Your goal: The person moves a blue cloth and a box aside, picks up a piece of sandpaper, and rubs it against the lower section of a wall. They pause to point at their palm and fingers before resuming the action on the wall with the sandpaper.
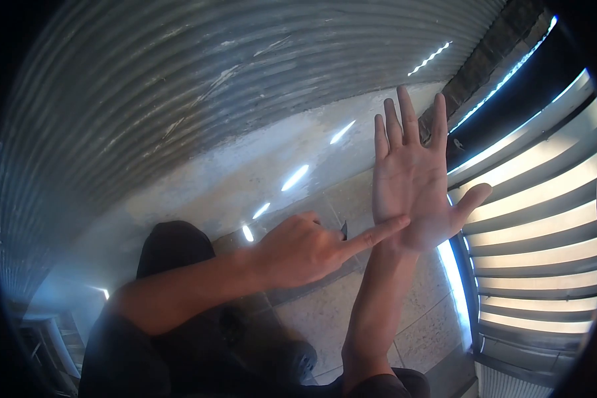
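My right hand (411, 176) is raised with its palm toward me, fingers spread and thumb out to the right. From the left, my left hand (305, 249) reaches across with its index finger stretched out. That fingertip overlaps the base of my right palm, near the wrist. The other fingers of my left hand are curled, and a small dark pointed blade (344, 230) sticks out above them; whatever lies behind it is hidden in the fist. Nothing is in my right hand.
A corrugated metal wall (199, 79) curves along the top and left. Below it runs a pale wall base (225, 166) with streaks of sunlight, then a tiled floor (424, 325). On the right stands a slatted panel (537, 232), lit from behind. My dark-clothed knee (172, 249) is at lower left.
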Tool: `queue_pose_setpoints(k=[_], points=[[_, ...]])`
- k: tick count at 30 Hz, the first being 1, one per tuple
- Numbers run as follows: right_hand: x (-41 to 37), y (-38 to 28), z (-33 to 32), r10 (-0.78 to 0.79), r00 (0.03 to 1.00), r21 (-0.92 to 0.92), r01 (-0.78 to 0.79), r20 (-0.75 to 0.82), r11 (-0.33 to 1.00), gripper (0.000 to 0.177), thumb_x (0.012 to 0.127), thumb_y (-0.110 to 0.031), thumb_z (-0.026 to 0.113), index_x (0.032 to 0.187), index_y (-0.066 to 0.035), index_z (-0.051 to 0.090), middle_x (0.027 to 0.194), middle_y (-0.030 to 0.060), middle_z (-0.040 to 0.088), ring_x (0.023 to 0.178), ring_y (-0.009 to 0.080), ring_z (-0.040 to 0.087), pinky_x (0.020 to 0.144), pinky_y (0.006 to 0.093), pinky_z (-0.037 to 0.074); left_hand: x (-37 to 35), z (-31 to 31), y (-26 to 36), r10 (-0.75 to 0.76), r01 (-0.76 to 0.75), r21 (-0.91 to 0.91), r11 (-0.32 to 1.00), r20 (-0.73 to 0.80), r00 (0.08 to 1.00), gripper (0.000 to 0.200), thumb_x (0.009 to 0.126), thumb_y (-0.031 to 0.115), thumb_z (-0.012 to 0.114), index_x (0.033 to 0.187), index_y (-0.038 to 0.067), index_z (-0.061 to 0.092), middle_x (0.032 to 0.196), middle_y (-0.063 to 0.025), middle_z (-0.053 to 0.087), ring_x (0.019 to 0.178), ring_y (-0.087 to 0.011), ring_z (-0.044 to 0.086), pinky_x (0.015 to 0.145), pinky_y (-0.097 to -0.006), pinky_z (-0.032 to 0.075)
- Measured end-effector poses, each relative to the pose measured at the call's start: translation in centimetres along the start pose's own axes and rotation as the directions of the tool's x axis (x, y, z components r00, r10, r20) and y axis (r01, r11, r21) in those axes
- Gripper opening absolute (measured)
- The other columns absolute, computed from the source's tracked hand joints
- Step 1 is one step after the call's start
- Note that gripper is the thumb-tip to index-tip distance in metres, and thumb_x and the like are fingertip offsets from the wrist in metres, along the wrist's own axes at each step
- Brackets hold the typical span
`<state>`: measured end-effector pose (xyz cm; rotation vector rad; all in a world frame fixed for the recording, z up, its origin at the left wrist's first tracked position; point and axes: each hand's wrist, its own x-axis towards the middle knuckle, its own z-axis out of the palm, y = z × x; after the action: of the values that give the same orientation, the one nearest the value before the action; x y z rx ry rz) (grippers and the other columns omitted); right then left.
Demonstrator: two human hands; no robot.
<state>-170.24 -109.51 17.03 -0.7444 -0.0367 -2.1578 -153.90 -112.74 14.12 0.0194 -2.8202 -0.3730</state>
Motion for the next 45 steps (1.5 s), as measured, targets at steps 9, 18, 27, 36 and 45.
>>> queue_pose_setpoints(k=[9, 18, 27, 36, 45], points=[[-1.2, 3.6, 0.1, 0.031, 0.993, -0.350, 0.012, 0.115, 0.937, 0.121, 0.080, -0.093, 0.008, 0.159, -0.002, -0.008, 0.161, 0.0343, -0.010, 0.151, 0.0430, -0.016, 0.121, 0.0486, -0.013, 0.2, -0.8, -1.1, -0.188, 0.169, -0.112, 0.979, -0.188, 0.964, 0.096, 0.079, 0.012, 0.074, 0.159, 0.003, 0.020, 0.059, -0.0085, 0.057, 0.053, -0.0284, 0.059, 0.053, -0.0394, 0.048], [0.5, -2.7, -2.0, -0.045, 0.977, -0.094, 0.026, -0.207, 0.995, 0.104, 0.093, -0.079, 0.020, 0.158, 0.001, 0.005, 0.158, 0.0362, 0.012, 0.151, 0.0451, 0.011, 0.125, 0.0512, 0.007, 0.8, -2.1, -2.0, 0.096, -0.061, -0.697, 0.715, 0.011, 0.995, 0.088, 0.085, 0.009, 0.070, 0.159, 0.006, 0.022, 0.085, -0.0117, 0.071, 0.075, -0.0179, 0.069, 0.076, -0.0322, 0.056], [0.3, -4.8, 2.9, 0.518, 0.809, -0.959, -0.264, -0.277, -0.101, 0.055, 0.083, -0.034, 0.081, 0.123, 0.000, 0.062, 0.097, 0.0145, 0.070, 0.088, 0.0206, 0.069, 0.077, 0.0335, 0.055, 1.4, -3.5, -2.7, -0.484, 0.062, -0.863, 0.502, -0.221, 0.847, 0.083, 0.092, 0.036, 0.073, 0.155, 0.004, 0.030, 0.142, -0.0143, 0.052, 0.117, -0.0173, 0.059, 0.102, -0.0335, 0.046], [-0.1, -7.1, 2.8, -0.161, 0.980, -0.970, -0.147, -0.117, -0.191, 0.031, 0.083, -0.010, 0.081, 0.109, 0.002, 0.069, 0.091, 0.0148, 0.074, 0.084, 0.0207, 0.073, 0.074, 0.0286, 0.057, 1.5, -2.8, -2.0, -0.323, -0.222, -0.821, -0.526, -0.049, 0.945, 0.114, 0.079, 0.095, 0.013, 0.162, 0.017, -0.001, 0.163, -0.0260, 0.015, 0.152, -0.0397, 0.012, 0.122, -0.0575, 0.007], [-0.9, -4.8, 5.7, -0.062, 0.972, -0.903, 0.185, 0.226, -0.387, 0.031, 0.086, 0.006, 0.070, 0.114, -0.006, 0.073, 0.103, 0.0144, 0.075, 0.097, 0.0273, 0.074, 0.086, 0.0388, 0.058, 1.4, -2.7, -2.1, -0.345, -0.239, -0.652, -0.719, 0.037, 0.938, 0.109, 0.079, 0.095, 0.018, 0.162, 0.027, 0.007, 0.167, -0.0184, 0.006, 0.154, -0.0349, 0.006, 0.123, -0.0568, 0.005]])
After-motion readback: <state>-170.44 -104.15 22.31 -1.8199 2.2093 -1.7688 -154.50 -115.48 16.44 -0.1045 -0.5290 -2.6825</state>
